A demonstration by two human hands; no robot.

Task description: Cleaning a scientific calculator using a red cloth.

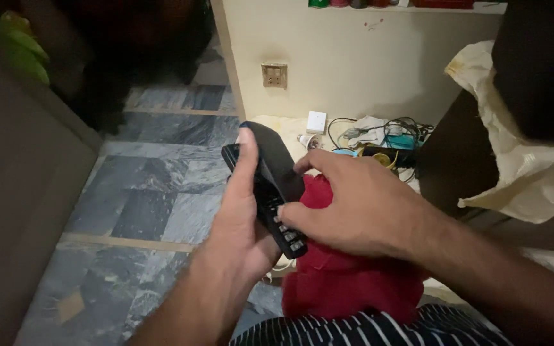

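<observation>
- Striped black-and-white fabric at the bottom edge, closest to the lens; a red cloth lies bunched just above it.
- Left hand is wrapped around a black keypad phone, thumb laid up along its left edge. The phone is tilted, its keypad end pointing down toward the red cloth.
- A dark curved piece stands up behind the phone's top; cannot tell whether it is part of it.
- Right hand lies over the red cloth, fingers curled, fingertips pressing on the phone's lower keys and right side.
- Blue-grey marble tile floor is below and left of the hands.
- Past the hands, by the cream wall: a tangle of cables, a white box, a wall socket.
- Pale crumpled sheet on the right.
</observation>
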